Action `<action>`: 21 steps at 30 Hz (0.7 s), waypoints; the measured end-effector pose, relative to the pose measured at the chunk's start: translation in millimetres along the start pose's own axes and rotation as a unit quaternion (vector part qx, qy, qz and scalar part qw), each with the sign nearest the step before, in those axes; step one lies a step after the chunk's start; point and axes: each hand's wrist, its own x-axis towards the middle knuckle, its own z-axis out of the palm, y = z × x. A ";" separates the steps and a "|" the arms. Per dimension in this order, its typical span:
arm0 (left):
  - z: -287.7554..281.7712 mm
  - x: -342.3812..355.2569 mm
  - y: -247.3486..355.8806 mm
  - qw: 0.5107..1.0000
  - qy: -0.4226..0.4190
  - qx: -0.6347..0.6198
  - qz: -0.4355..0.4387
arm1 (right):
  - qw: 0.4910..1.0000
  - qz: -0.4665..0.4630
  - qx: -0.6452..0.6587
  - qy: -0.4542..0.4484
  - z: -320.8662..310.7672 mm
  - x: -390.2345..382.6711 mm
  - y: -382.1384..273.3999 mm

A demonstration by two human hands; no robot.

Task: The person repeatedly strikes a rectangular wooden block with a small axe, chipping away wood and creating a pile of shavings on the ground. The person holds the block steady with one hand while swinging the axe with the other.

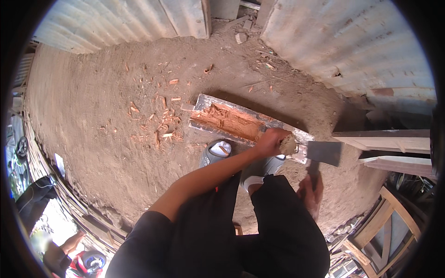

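Note:
A long wooden block (242, 127) lies slantwise on the dirt in front of my feet. It has a hollow of reddish bare wood with loose shavings in it, and a dark, worn rim. My left hand (270, 142) is closed round a tool over the block's right part. Only the pale, round, frayed wooden handle end (288, 145) shows; its working end is hidden. My right hand (311, 194), lower right, grips the handle of a hatchet-like tool with a broad, dark, rectangular head (324, 153). That head is held up beside the block's right end.
Wood chips (162, 123) lie scattered left of the block. Corrugated metal sheets (352, 51) stand at the back. Wooden frames (389, 231) lean at right. My shoes (215, 153) are close to the block's near side. Another person's hand (73, 243) shows at lower left.

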 end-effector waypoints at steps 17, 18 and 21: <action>9.1 -1.3 -15.8 0.993 -0.084 0.069 -0.055 | 0.990 -0.112 0.028 0.081 30.3 1.4 8.2; 6.4 2.5 -11.5 0.991 -0.081 0.076 -0.071 | 0.983 -0.141 0.072 0.094 31.0 0.2 7.1; 1.3 3.5 0.0 0.994 -0.077 0.031 -0.071 | 0.981 -0.181 0.024 0.065 18.2 2.9 20.3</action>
